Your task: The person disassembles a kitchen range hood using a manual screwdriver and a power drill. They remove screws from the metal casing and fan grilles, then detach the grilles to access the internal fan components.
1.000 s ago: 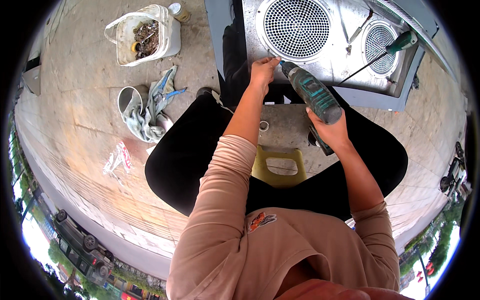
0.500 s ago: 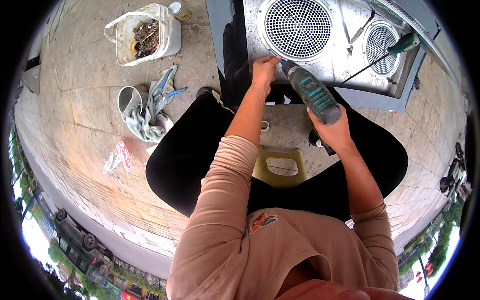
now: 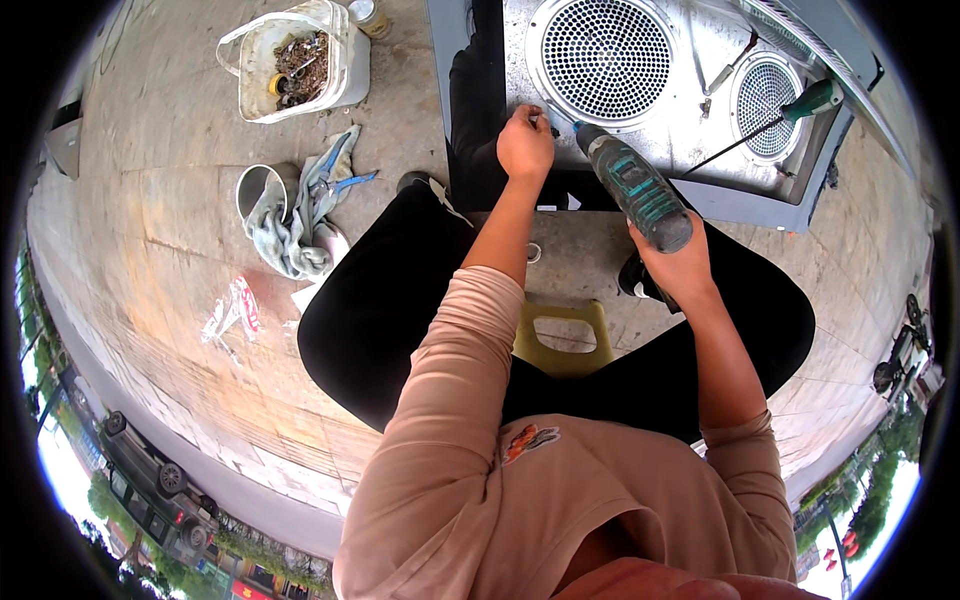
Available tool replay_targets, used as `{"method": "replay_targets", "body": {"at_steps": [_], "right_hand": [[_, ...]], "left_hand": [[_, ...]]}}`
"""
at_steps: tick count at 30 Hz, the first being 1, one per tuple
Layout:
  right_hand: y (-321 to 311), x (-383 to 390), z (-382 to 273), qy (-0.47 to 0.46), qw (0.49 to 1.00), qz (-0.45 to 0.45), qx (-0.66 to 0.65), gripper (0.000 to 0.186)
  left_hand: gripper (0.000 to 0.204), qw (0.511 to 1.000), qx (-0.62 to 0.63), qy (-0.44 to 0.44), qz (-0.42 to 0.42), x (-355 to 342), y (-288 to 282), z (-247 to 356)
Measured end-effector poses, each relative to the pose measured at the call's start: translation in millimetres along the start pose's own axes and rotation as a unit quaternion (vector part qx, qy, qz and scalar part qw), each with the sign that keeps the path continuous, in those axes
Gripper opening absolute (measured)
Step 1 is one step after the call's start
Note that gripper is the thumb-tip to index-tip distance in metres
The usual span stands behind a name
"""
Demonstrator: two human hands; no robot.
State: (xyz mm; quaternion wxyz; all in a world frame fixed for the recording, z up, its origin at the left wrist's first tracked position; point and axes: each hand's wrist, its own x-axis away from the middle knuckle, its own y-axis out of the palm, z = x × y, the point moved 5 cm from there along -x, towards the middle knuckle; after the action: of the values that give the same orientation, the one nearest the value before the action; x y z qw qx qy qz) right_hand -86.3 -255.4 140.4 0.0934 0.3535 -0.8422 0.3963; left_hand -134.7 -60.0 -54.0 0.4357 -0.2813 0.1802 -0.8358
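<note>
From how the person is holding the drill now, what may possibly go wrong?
The left hand is close to the tip of the power drill; if the tip slips, it could hurt that hand.

The tip is also near the rim of the large round grille, so a slip might scratch the metal.

The green-handled screwdriver lies across the small round grille; a bump might make it slide.

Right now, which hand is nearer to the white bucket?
Left. The left hand is right of and below the white bucket in view; the right hand, gripping a power drill, is farther right and lower.
</note>
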Motion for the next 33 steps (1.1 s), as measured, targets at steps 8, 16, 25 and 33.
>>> {"method": "replay_targets", "body": {"at_steps": [8, 16, 25, 33], "right_hand": [[3.4, -3.5, 7.4, -0.040, 0.998, -0.007, -0.042, 0.026], [-11.4, 0.1, 12.5, 0.014, 0.996, 0.030, -0.080, 0.022], [-54.4, -28.5, -35.4, -0.009, 0.999, 0.038, -0.010, 0.017], [-34.6, -80.8, -56.2, -0.110, 0.993, 0.035, 0.015, 0.023]], "left_hand": [[0.021, 0.977, -0.164, 0.132, 0.037, -24.0, 21.5, 15.3], [0.014, 0.960, -0.222, 0.170, 0.029, -34.8, 37.8, 11.0], [0.016, 0.732, 0.622, -0.244, -0.133, -38.0, 37.9, 38.5], [0.020, 0.749, 0.616, -0.192, -0.152, -62.4, 18.8, 70.1]]}}
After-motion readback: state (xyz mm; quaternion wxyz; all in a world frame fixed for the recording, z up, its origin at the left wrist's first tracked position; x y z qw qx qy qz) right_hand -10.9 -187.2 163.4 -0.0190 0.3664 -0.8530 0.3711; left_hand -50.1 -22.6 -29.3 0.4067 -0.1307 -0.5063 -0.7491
